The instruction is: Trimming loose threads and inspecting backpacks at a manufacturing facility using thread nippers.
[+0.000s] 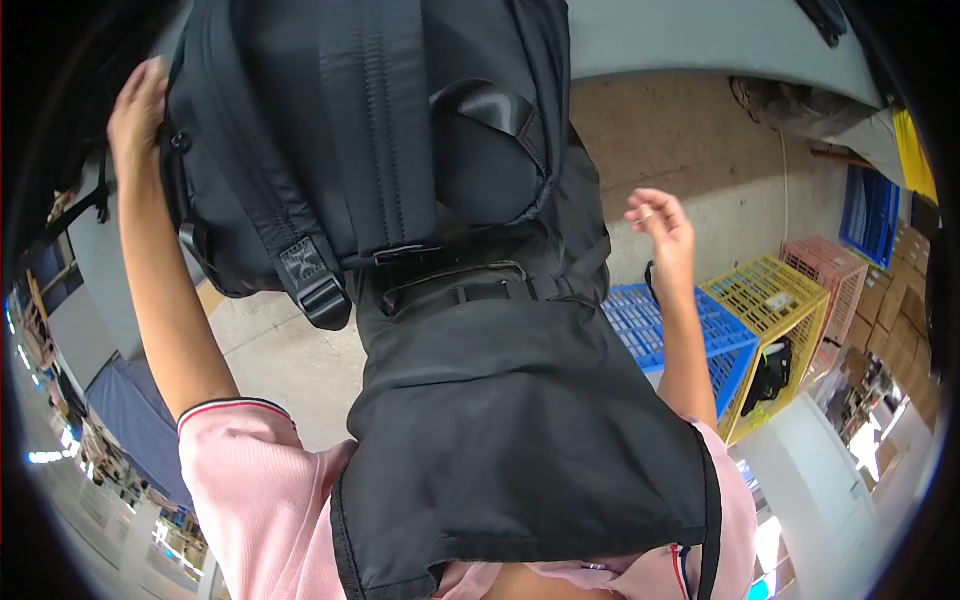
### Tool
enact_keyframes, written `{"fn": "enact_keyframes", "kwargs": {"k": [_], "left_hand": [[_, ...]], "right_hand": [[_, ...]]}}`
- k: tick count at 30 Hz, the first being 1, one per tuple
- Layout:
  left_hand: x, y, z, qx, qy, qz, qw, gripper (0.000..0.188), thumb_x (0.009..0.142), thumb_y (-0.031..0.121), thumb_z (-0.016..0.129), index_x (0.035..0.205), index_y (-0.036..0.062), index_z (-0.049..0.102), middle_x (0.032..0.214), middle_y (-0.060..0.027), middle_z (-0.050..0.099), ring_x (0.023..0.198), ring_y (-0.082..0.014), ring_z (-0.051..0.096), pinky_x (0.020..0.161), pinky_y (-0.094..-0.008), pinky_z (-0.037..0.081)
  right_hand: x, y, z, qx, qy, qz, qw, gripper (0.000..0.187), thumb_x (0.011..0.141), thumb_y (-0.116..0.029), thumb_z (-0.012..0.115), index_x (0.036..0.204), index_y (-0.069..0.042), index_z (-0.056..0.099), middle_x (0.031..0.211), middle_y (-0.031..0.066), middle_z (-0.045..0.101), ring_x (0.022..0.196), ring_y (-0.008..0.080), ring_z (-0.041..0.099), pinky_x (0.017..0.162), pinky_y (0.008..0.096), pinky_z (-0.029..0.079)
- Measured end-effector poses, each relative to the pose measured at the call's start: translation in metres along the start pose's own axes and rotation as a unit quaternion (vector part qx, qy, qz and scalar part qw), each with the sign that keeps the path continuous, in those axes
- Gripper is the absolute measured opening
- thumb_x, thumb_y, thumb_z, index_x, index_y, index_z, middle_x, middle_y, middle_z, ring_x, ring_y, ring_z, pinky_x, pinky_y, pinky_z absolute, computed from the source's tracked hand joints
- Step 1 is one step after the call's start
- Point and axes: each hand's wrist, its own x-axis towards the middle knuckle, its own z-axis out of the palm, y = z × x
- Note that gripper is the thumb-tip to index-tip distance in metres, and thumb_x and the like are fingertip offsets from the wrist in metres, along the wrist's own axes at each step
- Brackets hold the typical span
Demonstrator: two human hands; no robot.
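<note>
The bag (pixel 385 130), its strap (pixel 250 185) and buckle (pixel 324 296) attached, looks assembled; what remains is unclear. It sits before the apron (pixel 500 430), left hand (pixel 140 108) at its side, grip uncertain; right hand (pixel 668 228) empty, loosely curled.

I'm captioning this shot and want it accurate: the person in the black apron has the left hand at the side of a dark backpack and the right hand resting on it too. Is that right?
Not quite: the right hand is off the backpack, raised apart from it, as the head view shows. The left hand is at its side, and the apron is black.
</note>
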Motion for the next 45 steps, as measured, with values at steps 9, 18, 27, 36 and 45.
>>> {"fn": "enact_keyframes", "kwargs": {"k": [9, 18, 27, 36, 45], "left_hand": [[-0.207, 0.100, 0.014, -0.060, -0.123, 0.379, 0.915, 0.007, 0.087, -0.001, 0.053, 0.090, -0.0022, 0.059, 0.072, -0.0112, 0.058, 0.065, -0.0150, 0.054, 0.064, -0.0200, 0.042], [-0.339, 0.079, 0.064, 0.174, -0.467, 0.240, 0.833, 0.014, 0.075, 0.002, 0.065, 0.088, 0.0004, 0.065, 0.088, -0.0118, 0.063, 0.085, -0.0295, 0.061, 0.071, -0.0353, 0.050], [-0.337, 0.068, 0.087, 0.227, -0.612, 0.195, 0.732, 0.017, 0.078, 0.018, 0.066, 0.088, 0.0039, 0.068, 0.082, -0.0132, 0.062, 0.077, -0.0294, 0.062, 0.069, -0.0369, 0.049], [-0.341, 0.069, 0.077, 0.154, -0.631, 0.230, 0.725, 0.031, 0.077, 0.026, 0.067, 0.098, 0.0047, 0.060, 0.089, -0.0142, 0.053, 0.089, -0.0319, 0.056, 0.076, -0.0400, 0.047], [-0.339, 0.056, 0.076, 0.124, -0.640, 0.169, 0.739, 0.038, 0.085, 0.034, 0.057, 0.097, -0.0022, 0.056, 0.092, -0.0165, 0.054, 0.088, -0.0337, 0.057, 0.076, -0.0406, 0.047]], "right_hand": [[-0.039, -0.057, 0.042, -0.196, -0.270, -0.143, 0.932, 0.012, 0.079, -0.005, 0.067, 0.088, 0.000, 0.061, 0.080, 0.0073, 0.056, 0.069, 0.0155, 0.059, 0.063, 0.0256, 0.047], [-0.024, -0.065, 0.060, -0.286, -0.395, -0.200, 0.850, 0.023, 0.078, -0.015, 0.069, 0.091, -0.001, 0.056, 0.081, 0.0091, 0.056, 0.068, 0.0226, 0.055, 0.063, 0.0344, 0.045], [-0.040, -0.059, 0.053, -0.337, -0.416, -0.140, 0.833, 0.037, 0.081, -0.037, 0.066, 0.073, -0.004, 0.051, 0.067, 0.0098, 0.053, 0.063, 0.0280, 0.052, 0.057, 0.0379, 0.040], [-0.039, -0.056, 0.045, -0.106, -0.526, 0.104, 0.837, 0.029, 0.091, -0.032, 0.059, 0.075, -0.008, 0.057, 0.071, -0.0063, 0.051, 0.069, 0.0033, 0.044, 0.063, 0.0225, 0.038], [-0.051, -0.056, 0.059, -0.046, -0.443, 0.152, 0.882, 0.025, 0.089, -0.028, 0.060, 0.070, -0.013, 0.054, 0.065, -0.0100, 0.045, 0.062, 0.0016, 0.038, 0.057, 0.0201, 0.030]]}}
